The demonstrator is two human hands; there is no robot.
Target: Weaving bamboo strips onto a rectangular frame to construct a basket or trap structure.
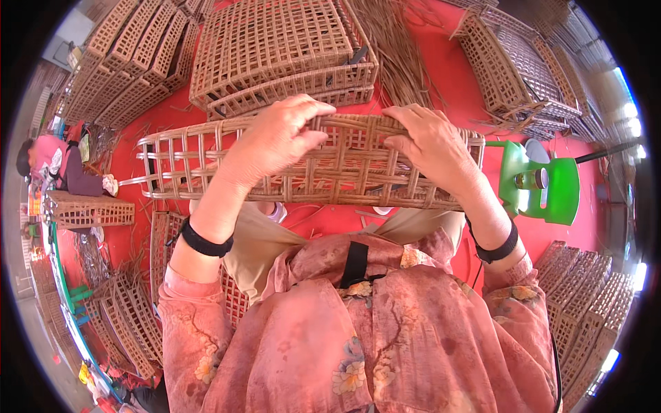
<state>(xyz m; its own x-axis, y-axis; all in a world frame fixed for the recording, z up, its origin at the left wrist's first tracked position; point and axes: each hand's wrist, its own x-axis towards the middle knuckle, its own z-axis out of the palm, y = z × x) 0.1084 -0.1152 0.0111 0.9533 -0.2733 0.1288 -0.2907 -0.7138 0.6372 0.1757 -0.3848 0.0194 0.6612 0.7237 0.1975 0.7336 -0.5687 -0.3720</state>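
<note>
We see the woven basket (337, 175) at upper centre of the frame; left hand (275, 141) and right hand (438, 146) each have a grip on its top edge, thumbs in front. Green stool (564, 193) at right, more baskets (275, 45) up top.

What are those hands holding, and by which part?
A woven basket: the left hand and right hand both hold its edge that is upper in the picture, with a gap between them.
</note>
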